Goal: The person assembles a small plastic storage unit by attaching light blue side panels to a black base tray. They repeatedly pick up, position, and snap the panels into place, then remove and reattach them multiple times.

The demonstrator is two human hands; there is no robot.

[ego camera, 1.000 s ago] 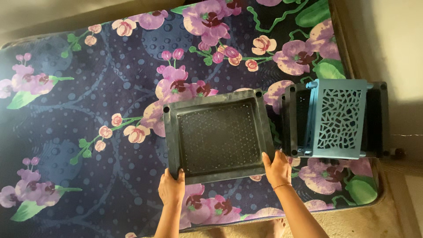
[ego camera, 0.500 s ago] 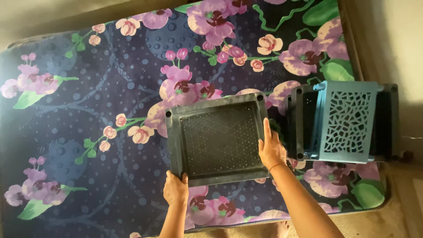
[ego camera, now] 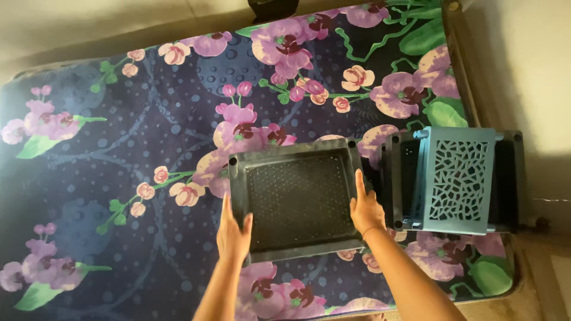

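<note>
A dark grey plastic tray with a perforated bottom lies on a bed covered by a dark blue sheet with purple flowers. My left hand grips the tray's near left corner. My right hand rests flat against the tray's right rim, fingers pointing away from me.
To the right of the tray stands a stack of similar dark trays with a light blue openwork panel lying across them. A wooden bed frame and a pale wall run along the right. A dark object sits at the far edge.
Both hands have shifted up along the tray's sides, the right one from the near corner onto the right rim. The tray sits slightly closer to the stack.
</note>
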